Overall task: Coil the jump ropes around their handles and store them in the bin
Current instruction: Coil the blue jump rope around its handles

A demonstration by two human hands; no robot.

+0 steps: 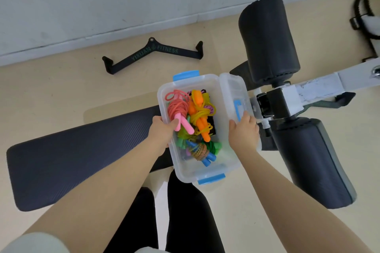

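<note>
- Several large things ring the work: a padded weight bench (pixel 82 150) carries one side of the bin, dark foam rollers (pixel 269 41) stand to the right, and a black cable-handle bar (pixel 154 53) lies on the floor near the wall.
- One clear plastic bin (pixel 232 162) with blue latches sits between the hands, its lid (pixel 234 92) swung open to the right.
- Inside lie the coiled jump ropes: a pink one (pixel 178 109), a yellow rope on orange handles (pixel 200 121), and a multicoloured one with blue handles (pixel 200 152); others beneath are too tangled to count.
- No loose rope shows on floor or bench, so coiling and storing look finished; I judge closing the lid remains.
- Left hand (pixel 162 131) grips the bin's left wall, thumb hooked over the rim beside the pink handles.
- Right hand (pixel 244 131) holds the lid's near edge, fingers curled over it.
</note>
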